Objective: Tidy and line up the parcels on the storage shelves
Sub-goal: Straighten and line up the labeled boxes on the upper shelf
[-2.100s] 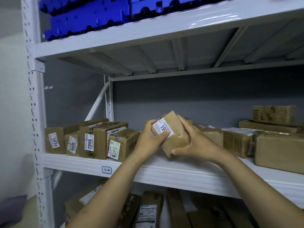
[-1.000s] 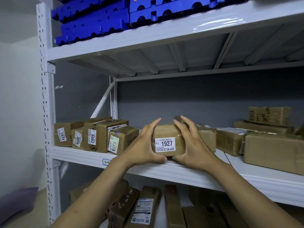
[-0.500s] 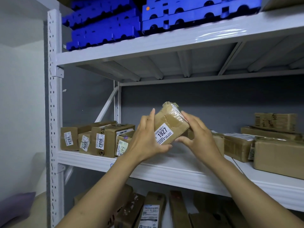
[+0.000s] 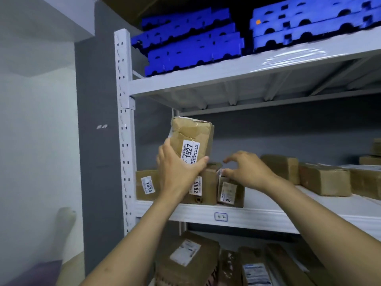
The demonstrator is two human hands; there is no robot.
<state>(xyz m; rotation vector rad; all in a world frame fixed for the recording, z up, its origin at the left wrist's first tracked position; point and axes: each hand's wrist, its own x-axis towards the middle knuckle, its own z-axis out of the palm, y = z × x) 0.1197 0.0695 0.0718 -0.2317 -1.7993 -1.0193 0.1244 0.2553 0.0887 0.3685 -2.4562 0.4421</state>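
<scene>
My left hand (image 4: 177, 170) grips a brown taped parcel labelled 1927 (image 4: 193, 139), held upright in the air above the left end of the white middle shelf (image 4: 257, 215). Below it stand the parcels 1834 (image 4: 145, 185), 9082 (image 4: 208, 186) and a smaller one with a label ending in 8 (image 4: 231, 191). My right hand (image 4: 247, 170) hovers over that small parcel, fingers spread, fingertips at its top corner; I cannot tell whether they touch it.
More brown parcels (image 4: 323, 180) lie along the shelf to the right. Blue plastic pallets (image 4: 191, 42) are stacked on the top shelf. Several parcels (image 4: 185, 259) stand on the shelf below. The white shelf post (image 4: 125, 131) stands at the left.
My right hand has let go of parcel 1927 and dropped toward the small parcel. The left hand alone carried 1927 left and turned it upright. The view swung left.
</scene>
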